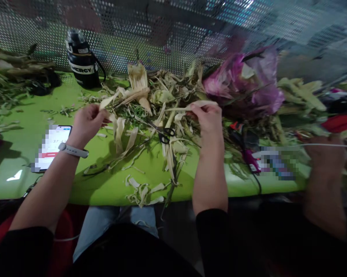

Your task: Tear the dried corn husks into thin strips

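Note:
My left hand (88, 122) is closed in a pinch on the end of a pale dried husk strip (119, 96) over the green table (25, 173); a white watch band sits on that wrist. My right hand (208, 117) is closed on another long pale husk strip (187, 107) that runs leftward from its fingers. Between the hands lies a heap of dried husks and green stems (158, 96). Black-handled scissors (163, 132) lie in the heap below the strips. Loose husk scraps (143, 192) lie near the table's front edge.
A black bottle (82, 59) stands at the back left before a perforated metal screen. A phone (52, 146) lies left of my left arm. Purple flowers (245, 80) lie at the right. Another person's hand (325, 152) works at the far right. More stems are piled at far left.

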The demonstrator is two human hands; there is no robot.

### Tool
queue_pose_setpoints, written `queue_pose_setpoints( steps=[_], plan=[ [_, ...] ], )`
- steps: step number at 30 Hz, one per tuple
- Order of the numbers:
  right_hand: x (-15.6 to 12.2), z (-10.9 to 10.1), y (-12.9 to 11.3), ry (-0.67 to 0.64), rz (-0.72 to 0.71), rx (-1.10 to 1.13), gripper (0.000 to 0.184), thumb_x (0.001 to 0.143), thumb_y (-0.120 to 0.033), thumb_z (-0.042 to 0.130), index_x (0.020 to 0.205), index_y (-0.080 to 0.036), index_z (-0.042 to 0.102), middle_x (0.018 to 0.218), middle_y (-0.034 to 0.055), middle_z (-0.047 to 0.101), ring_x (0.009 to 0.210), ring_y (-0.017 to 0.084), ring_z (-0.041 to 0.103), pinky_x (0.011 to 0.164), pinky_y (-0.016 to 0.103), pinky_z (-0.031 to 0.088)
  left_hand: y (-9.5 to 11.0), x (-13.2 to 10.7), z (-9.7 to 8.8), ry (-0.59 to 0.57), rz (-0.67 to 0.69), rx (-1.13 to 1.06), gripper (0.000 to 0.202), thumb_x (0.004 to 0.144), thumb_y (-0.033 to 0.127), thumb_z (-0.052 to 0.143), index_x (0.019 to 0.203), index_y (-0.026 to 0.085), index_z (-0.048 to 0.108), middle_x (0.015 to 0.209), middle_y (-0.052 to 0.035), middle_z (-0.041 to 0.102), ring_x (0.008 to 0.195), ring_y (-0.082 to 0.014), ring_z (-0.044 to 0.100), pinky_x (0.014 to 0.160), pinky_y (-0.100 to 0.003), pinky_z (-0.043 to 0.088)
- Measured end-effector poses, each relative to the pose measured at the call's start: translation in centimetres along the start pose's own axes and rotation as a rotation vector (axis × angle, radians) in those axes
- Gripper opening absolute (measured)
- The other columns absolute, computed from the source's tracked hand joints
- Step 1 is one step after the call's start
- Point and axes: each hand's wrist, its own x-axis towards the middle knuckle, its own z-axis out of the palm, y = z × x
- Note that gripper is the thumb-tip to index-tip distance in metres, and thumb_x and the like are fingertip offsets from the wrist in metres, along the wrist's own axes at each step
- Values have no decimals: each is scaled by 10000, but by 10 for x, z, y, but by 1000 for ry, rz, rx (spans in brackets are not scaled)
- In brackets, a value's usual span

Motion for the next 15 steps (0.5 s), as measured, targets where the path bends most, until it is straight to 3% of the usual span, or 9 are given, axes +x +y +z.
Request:
queue_pose_setpoints(
  steps=[4,8,10,15],
  plan=[
    [-32,15,-45,-443,82,392,360,659,-411,833,905,-197,681,829,21,707,652,127,641,608,258,534,-4,-9,20,-243,-208,-249,247,702,269,797,876,139,680,813,-65,748,770,-206,741,812,-386,600],
    [-65,50,-86,-855,178,494,367,631,-430,859,793,-167,659,729,-1,674,595,96,586,553,225,486,-5,-20,37,-342,-321,-354,266,587,207,839,796,141,688,768,-43,747,685,-169,723,774,-336,612],
    [-73,67,-91,-937,230,468,383,575,-398,892,729,-153,640,672,-17,644,580,83,556,537,209,444,-5,-24,42,-419,-326,-295,258,585,196,837,797,126,706,729,-35,728,635,-135,683,706,-280,595],
    [-74,89,-81,-947,359,432,421,465,-330,932,645,-137,604,586,-54,576,534,46,469,502,181,344,-4,-28,46,-518,-163,-124,243,628,238,831,814,122,725,698,-16,690,590,-96,594,571,-202,487]
  ],
)
